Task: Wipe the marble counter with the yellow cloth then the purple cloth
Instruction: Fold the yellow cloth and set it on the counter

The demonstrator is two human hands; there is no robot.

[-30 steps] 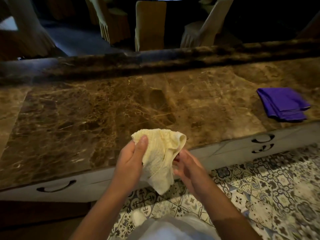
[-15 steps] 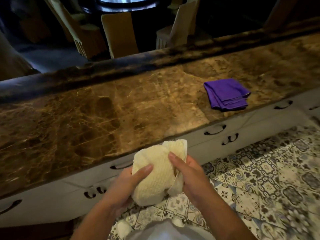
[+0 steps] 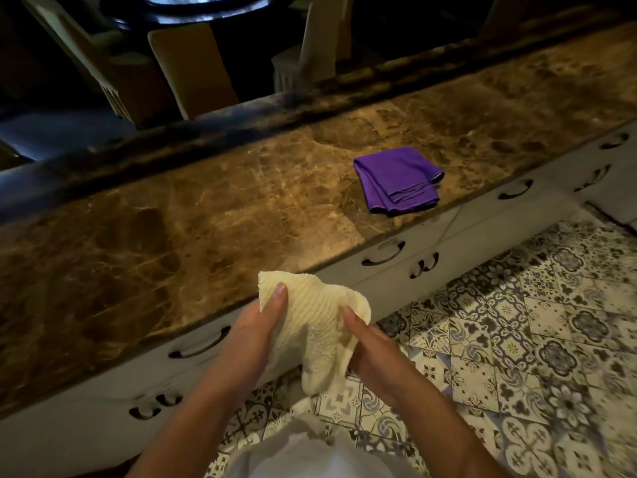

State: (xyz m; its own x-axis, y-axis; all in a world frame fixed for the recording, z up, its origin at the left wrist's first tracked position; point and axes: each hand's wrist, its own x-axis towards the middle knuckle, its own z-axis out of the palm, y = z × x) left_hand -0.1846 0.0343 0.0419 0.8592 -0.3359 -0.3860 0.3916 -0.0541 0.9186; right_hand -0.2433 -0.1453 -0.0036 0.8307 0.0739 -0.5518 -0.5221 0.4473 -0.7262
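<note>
Nearest to us, at the bottom edge, a pale white garment (image 3: 310, 457) covers our front, and our two bare forearms reach forward from either side of it. Between our hands we hold the pale yellow, ribbed, waffle-textured cloth (image 3: 317, 326), bunched and drooping, in the air over the edge of the counter and the floor. Our left hand (image 3: 255, 336) grasps its left side, the thumb pressed flat on the upper corner of the fabric. Our right hand (image 3: 370, 343) grips the right side, with the thumb laid on top and the fingers tucked under the cloth, hidden from us. A loose fold hangs down below both hands.

Under and to the right of our hands lies the patterned blue-and-white tiled floor (image 3: 517, 339). Just beyond the hands runs a row of white drawer fronts with dark curved handles (image 3: 382, 257), set under the counter's near edge.

Above them stretches the brown veined marble counter (image 3: 172, 236), crossing our view on a slant from lower left to upper right. The folded purple cloth (image 3: 400, 179) lies flat on it near the front edge, to the right of centre and well apart from our hands.

Beyond the counter's raised dark back ledge (image 3: 241, 112), in dim light, stand pale upholstered chairs (image 3: 193, 70) around a dark round table (image 3: 206, 5).
</note>
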